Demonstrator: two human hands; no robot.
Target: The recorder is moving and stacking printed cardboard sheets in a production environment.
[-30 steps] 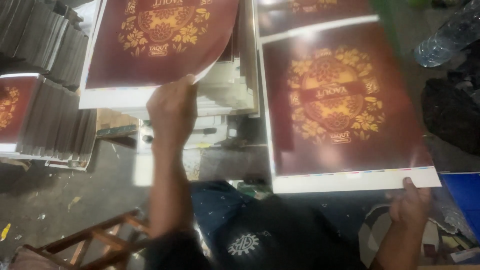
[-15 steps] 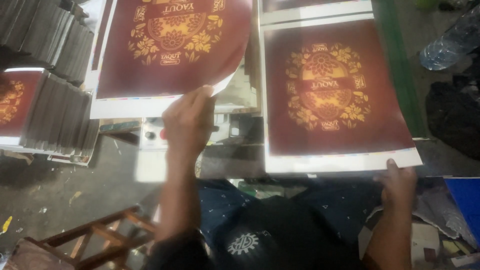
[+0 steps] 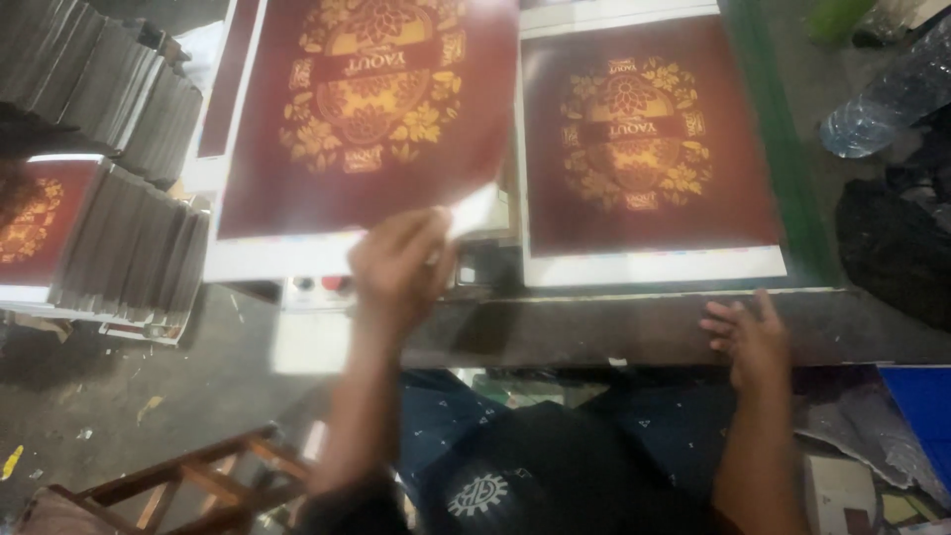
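Note:
My left hand pinches the near right corner of a dark red printed sheet with a gold flower ornament and a white border, lifted and curling over a stack of like sheets. A second red sheet lies flat to the right on the work surface. My right hand hovers open at the dark front edge of that surface, just below the flat sheet, touching nothing I can make out.
Grey stacks of sheets stand at the left, one topped by a red print. A plastic bottle lies at the upper right by dark cloth. A wooden frame sits at the lower left. Buttons show under the lifted sheet.
My right hand let go of the right sheet, which now lies flat farther from me. My left hand moved right, still holding the left sheet's corner.

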